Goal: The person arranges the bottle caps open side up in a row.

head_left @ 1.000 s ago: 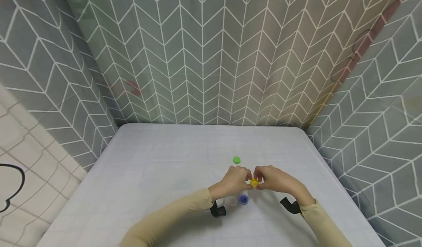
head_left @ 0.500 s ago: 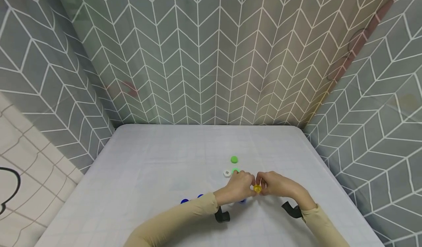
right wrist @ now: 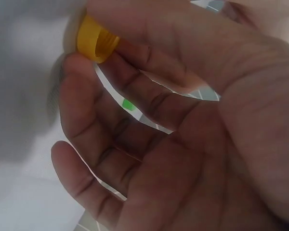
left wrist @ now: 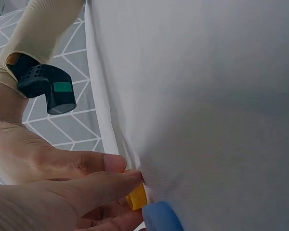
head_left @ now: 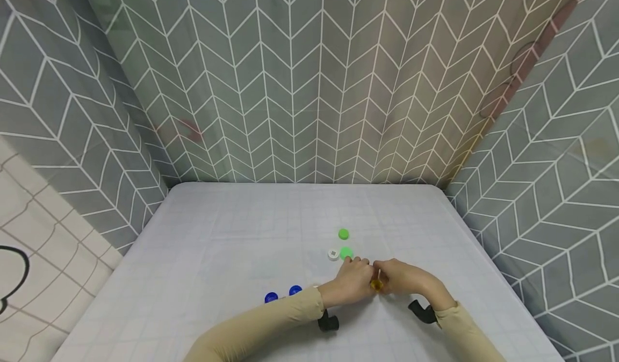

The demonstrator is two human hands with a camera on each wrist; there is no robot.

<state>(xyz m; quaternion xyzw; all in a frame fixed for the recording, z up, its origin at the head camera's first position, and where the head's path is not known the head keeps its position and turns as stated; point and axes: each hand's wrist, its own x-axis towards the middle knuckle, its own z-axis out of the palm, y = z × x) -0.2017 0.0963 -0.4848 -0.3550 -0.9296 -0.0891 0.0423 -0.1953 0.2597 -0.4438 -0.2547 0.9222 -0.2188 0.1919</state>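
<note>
A small yellow bottle cap (head_left: 376, 284) is held low over the white table, between my two hands. My left hand (head_left: 355, 283) and right hand (head_left: 401, 276) meet at it, fingertips close together. In the right wrist view the right thumb and a finger pinch the hollow, ribbed yellow cap (right wrist: 89, 38) on its rim. The left wrist view shows the left thumb (left wrist: 103, 187) against the yellow cap (left wrist: 137, 196), with fingers beneath. Right beside it is a blue cap (left wrist: 161, 217), which the left hand hides in the head view.
Beyond the left hand lie a light green cap (head_left: 345, 253), a white cap (head_left: 333, 254) and a darker green cap (head_left: 343, 234). Two dark blue caps (head_left: 271, 297) lie near the left forearm. Black wrist cameras (head_left: 328, 321) hang below both wrists. Patterned curtains (head_left: 309, 82) surround the table.
Both hands have come nearer to me with the yellow cap, lower over the table. The light green, white and dark blue caps have come into sight; the lighter blue one is now covered.
</note>
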